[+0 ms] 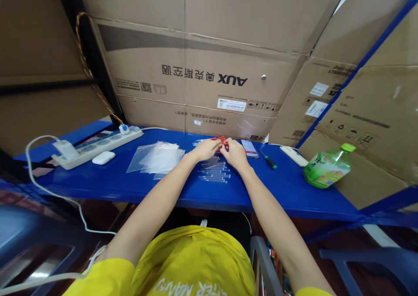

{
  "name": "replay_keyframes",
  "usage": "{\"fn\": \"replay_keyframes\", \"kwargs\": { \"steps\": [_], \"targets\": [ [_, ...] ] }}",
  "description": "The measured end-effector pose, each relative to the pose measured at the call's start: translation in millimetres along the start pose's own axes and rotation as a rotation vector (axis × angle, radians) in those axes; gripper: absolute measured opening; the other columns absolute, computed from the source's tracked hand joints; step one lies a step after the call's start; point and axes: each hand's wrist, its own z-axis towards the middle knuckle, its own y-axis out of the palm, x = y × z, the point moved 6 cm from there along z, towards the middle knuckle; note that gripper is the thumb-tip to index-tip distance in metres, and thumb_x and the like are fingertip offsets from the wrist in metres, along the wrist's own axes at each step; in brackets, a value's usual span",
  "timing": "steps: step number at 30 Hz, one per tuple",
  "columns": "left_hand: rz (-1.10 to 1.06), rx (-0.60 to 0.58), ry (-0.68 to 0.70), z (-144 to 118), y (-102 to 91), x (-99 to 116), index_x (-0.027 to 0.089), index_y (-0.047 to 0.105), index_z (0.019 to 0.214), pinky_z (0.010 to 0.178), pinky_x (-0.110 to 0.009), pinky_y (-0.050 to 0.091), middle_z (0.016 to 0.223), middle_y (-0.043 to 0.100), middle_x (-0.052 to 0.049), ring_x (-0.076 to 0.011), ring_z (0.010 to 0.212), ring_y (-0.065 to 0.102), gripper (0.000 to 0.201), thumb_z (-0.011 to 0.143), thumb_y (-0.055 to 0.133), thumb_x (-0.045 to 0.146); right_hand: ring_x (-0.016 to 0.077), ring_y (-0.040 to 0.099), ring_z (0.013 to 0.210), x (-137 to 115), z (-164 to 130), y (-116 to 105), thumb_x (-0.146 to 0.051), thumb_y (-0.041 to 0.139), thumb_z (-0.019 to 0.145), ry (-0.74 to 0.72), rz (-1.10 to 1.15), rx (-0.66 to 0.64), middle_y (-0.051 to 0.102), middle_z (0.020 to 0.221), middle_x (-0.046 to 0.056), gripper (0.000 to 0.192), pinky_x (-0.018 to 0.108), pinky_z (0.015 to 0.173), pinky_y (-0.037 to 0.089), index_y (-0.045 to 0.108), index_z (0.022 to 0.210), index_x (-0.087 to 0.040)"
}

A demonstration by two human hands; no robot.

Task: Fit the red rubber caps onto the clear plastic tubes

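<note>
Pinching red pieces, left hand and right hand nearly meet, both curled; clear thin tubes lie roughly parallel on blue worktop.

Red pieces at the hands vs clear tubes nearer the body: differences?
Colour: the red pieces are bright red; the clear tubes are colourless and see-through.
Arrangement: the red pieces are bunched together; the clear tubes are spread loosely, roughly side by side.
Position: the red pieces are at the left hand and right hand; those clear tubes lie on the blue table.
Shared: both are close to the hands.
</note>
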Motion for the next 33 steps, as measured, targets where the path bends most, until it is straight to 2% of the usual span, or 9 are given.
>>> {"fn": "replay_keyframes", "kwargs": {
  "steps": [6, 11, 16, 19, 24, 33],
  "targets": [
    [0.071, 0.007, 0.019, 1, -0.2, 1, 0.019, 0.067, 0.107, 0.082, -0.030, 0.049, 0.109, 0.076, -0.012, -0.0243, 0.099, 0.072, 0.029, 0.108, 0.040, 0.027, 0.0273, 0.060, 0.089, -4, 1, 6, -0.023, 0.044, 0.099, -0.027, -0.060, 0.030, 0.069, 0.095, 0.015, 0.015, 0.034, 0.078, 0.041, 0.058, 0.102, -0.016],
    [0.047, 0.033, 0.049, 3, 0.0, 9, 0.018, 0.065, 0.105, 0.079, -0.030, 0.047, 0.105, 0.076, -0.012, -0.0238, 0.093, 0.072, 0.031, 0.109, 0.037, 0.030, 0.0282, 0.060, 0.087, 4, 3, 2, -0.020, 0.041, 0.096, 0.011, -0.014, 0.076, 0.068, 0.091, 0.015, 0.017, 0.036, 0.080, 0.042, 0.058, 0.100, -0.017],
    [0.030, 0.064, -0.003, 0, -6.9, 7, 0.021, 0.064, 0.107, 0.075, -0.029, 0.045, 0.102, 0.076, -0.009, -0.0234, 0.091, 0.071, 0.032, 0.110, 0.035, 0.034, 0.0267, 0.064, 0.095, 13, 2, -4, -0.022, 0.041, 0.096, -0.047, 0.276, 0.113, 0.070, 0.103, 0.013, 0.023, 0.036, 0.085, 0.046, 0.059, 0.110, -0.018],
    [0.050, 0.069, -0.034, -4, -12.3, 2, 0.021, 0.064, 0.108, 0.075, -0.029, 0.045, 0.105, 0.076, -0.008, -0.0238, 0.094, 0.071, 0.032, 0.110, 0.035, 0.035, 0.0240, 0.065, 0.085, 21, 2, -3, -0.031, 0.045, 0.099, -0.003, 0.435, 0.113, 0.072, 0.097, 0.010, 0.024, 0.035, 0.080, 0.048, 0.060, 0.113, -0.019],
    [0.048, 0.053, -0.026, -6, -14.8, 1, 0.021, 0.065, 0.109, 0.078, -0.029, 0.045, 0.107, 0.076, -0.009, -0.0242, 0.098, 0.071, 0.033, 0.109, 0.036, 0.035, 0.0215, 0.065, 0.071, 22, 3, -4, -0.045, 0.055, 0.097, 0.021, 0.578, 0.086, 0.072, 0.082, 0.006, 0.025, 0.032, 0.069, 0.047, 0.062, 0.101, -0.021],
    [-0.014, 0.013, -0.055, -1, -3.9, 3, 0.020, 0.060, 0.102, 0.081, -0.033, 0.045, 0.100, 0.072, -0.010, -0.0251, 0.093, 0.068, 0.031, 0.109, 0.034, 0.035, 0.0208, 0.066, 0.067, 24, 3, -10, -0.046, 0.061, 0.096, 0.041, 0.615, 0.120, 0.074, 0.077, 0.004, 0.024, 0.032, 0.068, 0.048, 0.060, 0.085, -0.024]
  ]
}}
